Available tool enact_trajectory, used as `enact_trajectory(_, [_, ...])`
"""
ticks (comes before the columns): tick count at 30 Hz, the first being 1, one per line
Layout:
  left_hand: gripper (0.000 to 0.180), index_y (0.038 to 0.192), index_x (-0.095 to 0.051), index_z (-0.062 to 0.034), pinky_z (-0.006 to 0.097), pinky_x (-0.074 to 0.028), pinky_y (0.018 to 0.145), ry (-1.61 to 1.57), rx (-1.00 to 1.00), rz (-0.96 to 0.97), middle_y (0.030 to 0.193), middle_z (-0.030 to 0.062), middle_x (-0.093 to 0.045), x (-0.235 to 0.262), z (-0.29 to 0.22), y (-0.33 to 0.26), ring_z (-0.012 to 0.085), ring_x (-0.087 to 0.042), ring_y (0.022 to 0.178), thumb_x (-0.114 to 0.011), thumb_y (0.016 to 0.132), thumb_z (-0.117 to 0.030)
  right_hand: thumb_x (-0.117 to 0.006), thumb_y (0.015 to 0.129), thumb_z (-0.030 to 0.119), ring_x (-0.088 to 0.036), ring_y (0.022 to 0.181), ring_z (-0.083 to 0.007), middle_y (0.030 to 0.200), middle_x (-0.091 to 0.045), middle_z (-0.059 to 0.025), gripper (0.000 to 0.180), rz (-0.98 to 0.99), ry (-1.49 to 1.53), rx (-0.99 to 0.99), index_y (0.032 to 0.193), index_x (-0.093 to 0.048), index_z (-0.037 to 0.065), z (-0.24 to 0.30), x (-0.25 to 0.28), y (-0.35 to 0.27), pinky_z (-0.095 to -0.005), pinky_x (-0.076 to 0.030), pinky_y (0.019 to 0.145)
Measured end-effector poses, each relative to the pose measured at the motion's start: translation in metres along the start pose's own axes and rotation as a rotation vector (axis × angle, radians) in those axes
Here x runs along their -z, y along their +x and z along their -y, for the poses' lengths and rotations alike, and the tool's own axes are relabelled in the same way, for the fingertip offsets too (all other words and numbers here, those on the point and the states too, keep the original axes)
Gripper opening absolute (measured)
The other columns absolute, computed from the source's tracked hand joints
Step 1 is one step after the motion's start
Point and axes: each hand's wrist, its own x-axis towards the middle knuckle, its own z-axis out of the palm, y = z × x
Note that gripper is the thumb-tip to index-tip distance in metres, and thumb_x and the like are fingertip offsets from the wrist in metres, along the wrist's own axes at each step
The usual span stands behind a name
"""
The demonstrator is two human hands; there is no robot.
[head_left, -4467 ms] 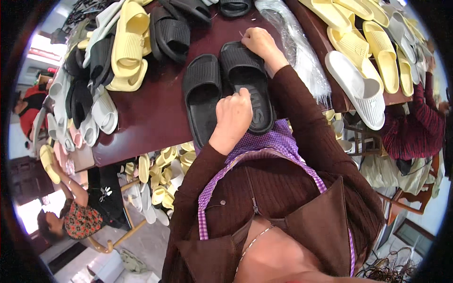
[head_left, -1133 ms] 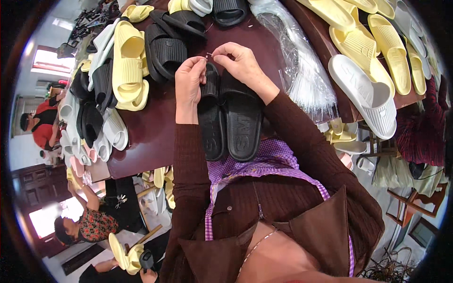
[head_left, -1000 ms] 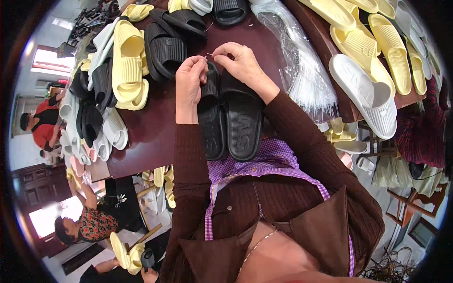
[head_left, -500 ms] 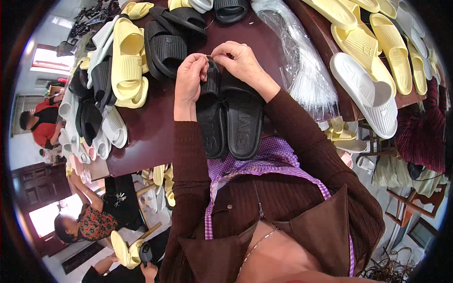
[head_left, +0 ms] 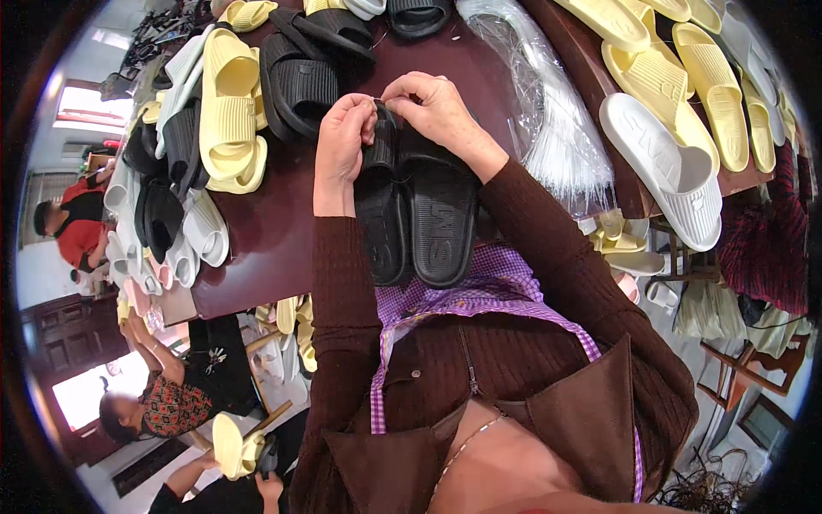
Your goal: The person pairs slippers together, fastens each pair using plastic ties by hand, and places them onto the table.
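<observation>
A pair of black slide sandals, the left one (head_left: 384,236) and the right one (head_left: 442,224), lies side by side at the table edge against my purple checked apron (head_left: 505,278). At their far ends, my left hand (head_left: 342,146) is closed in a pinch. My right hand (head_left: 438,116) pinches just beside it, thumb and forefinger almost meeting the left fingertips. Something very thin seems to pass between them, too small to make out. The right hand and wrist cover part of the right slide's far end. To the right lies a bundle of clear plastic strands (head_left: 561,146) in a clear bag.
Yellow slides (head_left: 229,120), black slides (head_left: 304,86) and white slides (head_left: 205,227) crowd the dark red table (head_left: 265,231) on the left. More yellow slides (head_left: 715,94) and a white slide (head_left: 664,163) lie at right. Co-workers sit at left, one a person in a patterned top (head_left: 175,403).
My two hands stay pinched together at the far ends of the black slides, with only slight finger movement. At lower left, a co-worker's hands shift a yellow slide slightly.
</observation>
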Motion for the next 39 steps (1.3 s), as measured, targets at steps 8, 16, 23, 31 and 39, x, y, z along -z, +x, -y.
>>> enact_trajectory(8, [0.008, 0.088, -0.059, -0.0045, 0.019, -0.032, 0.048, 0.003, 0.017, 0.02, 0.068, -0.0047, -0.051, 0.001, 0.0, 0.0, 0.0024, -0.041, 0.055, -0.055, 0.09, -0.01, -0.063, 0.08, 0.0, -0.061, 0.063, -0.0105, 0.074, -0.064, -0.0051, 0.006, 0.013, 0.008, 0.007, 0.085, -0.067, 0.0, 0.0, -0.001, 0.001, -0.0248, -0.048, 0.058])
enact_trajectory(16, [0.007, 0.088, -0.06, -0.0035, 0.02, -0.033, 0.05, 0.058, 0.069, 0.029, 0.066, -0.0053, -0.049, -0.001, -0.003, 0.0, 0.0032, -0.04, 0.054, -0.056, 0.089, -0.01, -0.063, 0.079, -0.001, -0.062, 0.063, -0.0128, 0.072, -0.066, -0.0071, 0.006, 0.002, 0.003, 0.075, 0.083, -0.066, 0.001, -0.002, -0.001, 0.001, -0.026, -0.049, 0.058])
enact_trajectory(23, [0.009, 0.093, -0.062, -0.0026, 0.018, -0.035, 0.05, 0.08, -0.01, -0.003, 0.073, -0.0035, -0.057, -0.004, 0.0, 0.002, 0.0023, -0.044, 0.056, -0.057, 0.09, -0.009, -0.065, 0.077, -0.001, -0.063, 0.065, -0.0164, 0.076, -0.066, -0.0095, 0.007, -0.05, -0.081, 0.1, 0.084, -0.067, 0.001, -0.001, 0.0, 0.005, -0.0277, -0.05, 0.061])
enact_trajectory(31, [0.022, 0.108, -0.062, 0.0018, 0.021, -0.046, 0.064, 0.421, -0.253, -0.367, 0.092, 0.0048, -0.064, 0.01, -0.022, -0.034, 0.0084, -0.057, 0.074, -0.056, 0.091, -0.011, -0.065, 0.08, 0.003, -0.064, 0.071, -0.0229, 0.082, -0.066, -0.0124, 0.01, -0.163, -0.241, 0.195, 0.089, -0.066, -0.001, 0.047, 0.034, -0.018, -0.0316, -0.051, 0.065])
enact_trajectory(39, [0.031, 0.113, -0.059, -0.0027, 0.018, -0.038, 0.053, 0.429, 0.123, -0.456, 0.085, -0.0007, -0.056, 0.057, 0.018, -0.091, 0.0054, -0.046, 0.066, -0.054, 0.095, -0.026, -0.068, 0.079, 0.027, -0.062, 0.082, -0.0395, 0.081, -0.063, -0.0229, 0.032, 0.397, -0.36, -0.157, 0.083, -0.06, -0.004, 0.079, 0.029, -0.097, -0.046, -0.05, 0.073])
